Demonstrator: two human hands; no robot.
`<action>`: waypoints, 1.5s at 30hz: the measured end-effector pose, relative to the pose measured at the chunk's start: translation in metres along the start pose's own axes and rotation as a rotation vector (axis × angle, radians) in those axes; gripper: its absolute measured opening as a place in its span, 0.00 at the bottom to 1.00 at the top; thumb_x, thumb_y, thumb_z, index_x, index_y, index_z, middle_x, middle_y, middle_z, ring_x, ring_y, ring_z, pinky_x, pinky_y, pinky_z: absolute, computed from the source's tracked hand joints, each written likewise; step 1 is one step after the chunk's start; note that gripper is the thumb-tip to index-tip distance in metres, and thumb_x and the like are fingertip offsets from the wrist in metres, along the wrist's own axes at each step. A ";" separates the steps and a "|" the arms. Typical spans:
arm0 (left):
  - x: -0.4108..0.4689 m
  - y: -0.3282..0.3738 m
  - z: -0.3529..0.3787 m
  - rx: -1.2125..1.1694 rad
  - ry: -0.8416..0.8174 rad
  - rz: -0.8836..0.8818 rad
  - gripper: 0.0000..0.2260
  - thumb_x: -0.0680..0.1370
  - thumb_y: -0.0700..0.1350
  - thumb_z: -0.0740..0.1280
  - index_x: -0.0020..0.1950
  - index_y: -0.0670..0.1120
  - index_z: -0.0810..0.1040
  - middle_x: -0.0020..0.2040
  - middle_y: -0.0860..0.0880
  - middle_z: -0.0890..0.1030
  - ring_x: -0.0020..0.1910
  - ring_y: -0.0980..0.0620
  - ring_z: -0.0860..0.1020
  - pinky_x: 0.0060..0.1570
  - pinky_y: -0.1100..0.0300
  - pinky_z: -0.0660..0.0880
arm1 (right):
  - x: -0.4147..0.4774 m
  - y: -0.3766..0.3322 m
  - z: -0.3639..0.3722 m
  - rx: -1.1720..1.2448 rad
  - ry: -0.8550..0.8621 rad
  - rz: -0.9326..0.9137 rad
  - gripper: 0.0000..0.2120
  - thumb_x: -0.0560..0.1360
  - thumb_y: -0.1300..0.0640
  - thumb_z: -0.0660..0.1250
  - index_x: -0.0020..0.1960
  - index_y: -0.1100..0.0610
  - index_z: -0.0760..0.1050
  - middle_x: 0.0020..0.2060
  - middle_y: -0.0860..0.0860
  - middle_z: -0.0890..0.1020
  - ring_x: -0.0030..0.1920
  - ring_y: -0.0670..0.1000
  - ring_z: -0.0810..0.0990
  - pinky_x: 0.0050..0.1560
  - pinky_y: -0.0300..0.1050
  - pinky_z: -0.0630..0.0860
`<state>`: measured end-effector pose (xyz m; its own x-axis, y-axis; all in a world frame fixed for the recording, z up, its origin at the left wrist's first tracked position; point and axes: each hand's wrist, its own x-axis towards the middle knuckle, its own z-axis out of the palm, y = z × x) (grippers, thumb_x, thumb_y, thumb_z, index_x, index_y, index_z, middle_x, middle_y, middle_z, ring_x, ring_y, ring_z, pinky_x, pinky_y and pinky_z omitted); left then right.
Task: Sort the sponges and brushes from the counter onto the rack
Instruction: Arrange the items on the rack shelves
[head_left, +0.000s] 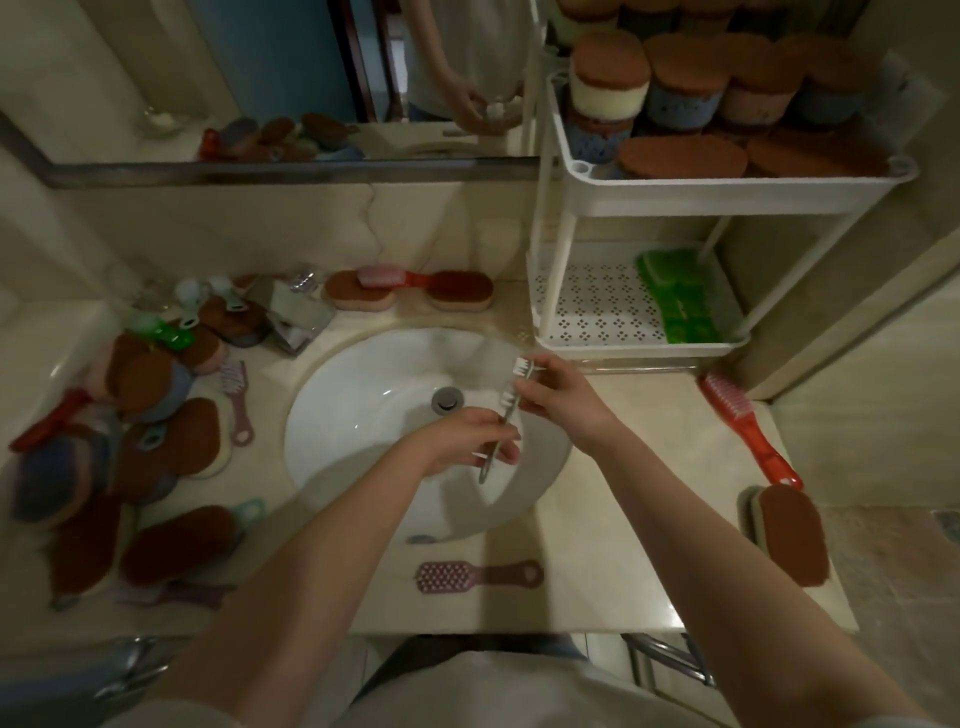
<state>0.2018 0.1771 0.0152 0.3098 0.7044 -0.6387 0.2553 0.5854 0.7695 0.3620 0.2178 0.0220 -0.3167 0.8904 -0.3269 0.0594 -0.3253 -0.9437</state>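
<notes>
Pink brush (467, 576) lies at the near edge of the desk (597, 545); beyond it, over the sink (363, 395), the left hand (462, 441) pinches the handle of a small white-bristled brush (508, 400) and the right hand (553, 389) grips a second brush (522, 366) by its neck. This looks like the gathering step; next both must travel up and right to the rack (727, 195), where the top tier is packed with sponges (680, 156) and the lower tray (597, 306) has room.

Round white sink basin (353, 415) before me, my left hand (462, 441) and right hand (556, 387) above it each gripping a slim white-bristled brush (508, 400), heap of brown-topped sponges (150, 374) to its left, white two-tier plastic rack (727, 195) behind-right, mauve paddle brush (467, 576) in front.
</notes>
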 end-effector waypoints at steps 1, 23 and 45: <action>-0.006 -0.006 -0.005 0.012 0.010 0.005 0.05 0.78 0.45 0.64 0.48 0.44 0.75 0.43 0.45 0.83 0.46 0.50 0.81 0.55 0.55 0.74 | 0.000 0.002 0.009 0.004 -0.022 0.007 0.13 0.75 0.64 0.68 0.57 0.55 0.73 0.45 0.55 0.79 0.49 0.54 0.79 0.56 0.50 0.77; -0.052 -0.098 -0.056 -0.168 0.670 -0.088 0.10 0.79 0.44 0.61 0.37 0.45 0.72 0.28 0.47 0.71 0.19 0.58 0.68 0.19 0.69 0.61 | -0.032 0.097 0.090 -1.386 -0.900 0.000 0.40 0.67 0.39 0.73 0.73 0.49 0.62 0.70 0.52 0.67 0.70 0.55 0.64 0.71 0.53 0.58; -0.008 -0.022 -0.028 -0.171 0.582 0.045 0.12 0.76 0.41 0.62 0.32 0.45 0.75 0.26 0.48 0.70 0.26 0.52 0.67 0.30 0.60 0.61 | 0.002 0.032 0.002 -0.307 0.188 0.163 0.16 0.77 0.48 0.65 0.56 0.59 0.70 0.31 0.54 0.77 0.23 0.47 0.72 0.24 0.37 0.69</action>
<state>0.1685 0.1700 0.0032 -0.2473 0.8057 -0.5382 0.0878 0.5719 0.8156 0.3610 0.2088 -0.0085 -0.1022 0.8872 -0.4499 0.3842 -0.3820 -0.8405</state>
